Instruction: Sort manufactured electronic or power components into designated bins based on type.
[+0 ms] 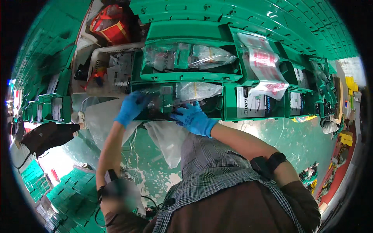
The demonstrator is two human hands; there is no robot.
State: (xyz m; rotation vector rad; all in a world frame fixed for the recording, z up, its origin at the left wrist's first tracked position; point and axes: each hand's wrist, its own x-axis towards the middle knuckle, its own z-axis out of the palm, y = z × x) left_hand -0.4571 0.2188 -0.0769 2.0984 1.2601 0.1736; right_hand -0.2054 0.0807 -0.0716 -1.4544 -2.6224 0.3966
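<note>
In front of me lies a green tool case (230, 101) holding a tool wrapped in clear plastic (166, 97), with a bubble-wrapped part (198, 91) at its right end. My left hand (131, 108), in a blue glove, reaches in at the case's left end; its fingertips are blurred among the dark contents, so their grip is unclear. My right hand (194, 119), also gloved in blue, rests over the near side of the case with fingers spread on the contents. Beyond stands another open green case (190, 74) with a similar plastic-wrapped tool (211, 55).
To the right, more open cases hold printed leaflets (250, 103), and a red-printed plastic sheet (264, 60) drapes over one. A pale basket (93, 73) stands at left, near a red bag (112, 29). Stacked green cases (279, 15) rise behind. Plastic sheeting (165, 139) hangs below.
</note>
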